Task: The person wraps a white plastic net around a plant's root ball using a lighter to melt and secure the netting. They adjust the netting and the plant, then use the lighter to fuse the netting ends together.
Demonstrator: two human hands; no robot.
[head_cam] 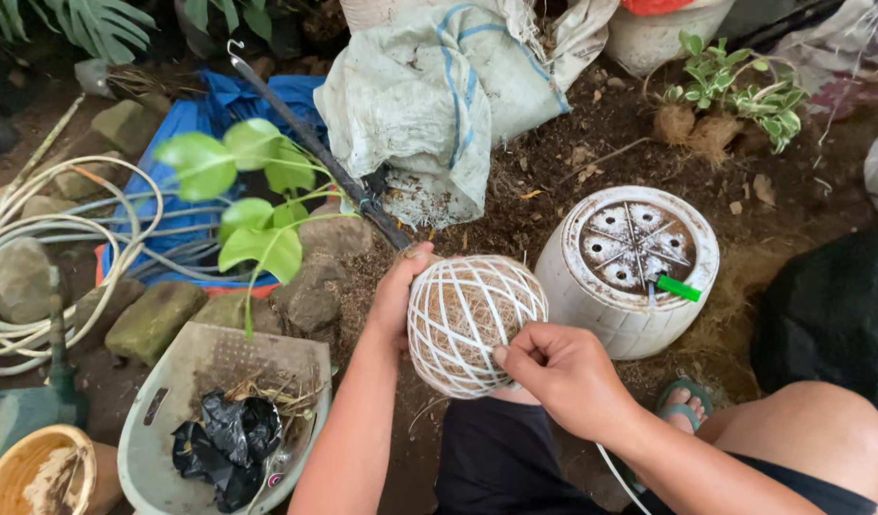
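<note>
The ball [474, 324] hides the left hand's [397, 291] fingers; its thumb presses the top. The right hand [561, 375] covers the lower right, fingers pinched on white string [611, 465]. Ball sits between both hands above the lap, beside the upturned pot [591, 305].

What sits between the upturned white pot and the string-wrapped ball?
Nothing: in the head view, only a narrow bare strip of soil separates the string-wrapped ball from the upturned white pot.

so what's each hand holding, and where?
Left hand cups the round fibre ball wrapped in white string on its left side. Right hand pinches the white string against the ball's lower right with its fingers.
</note>
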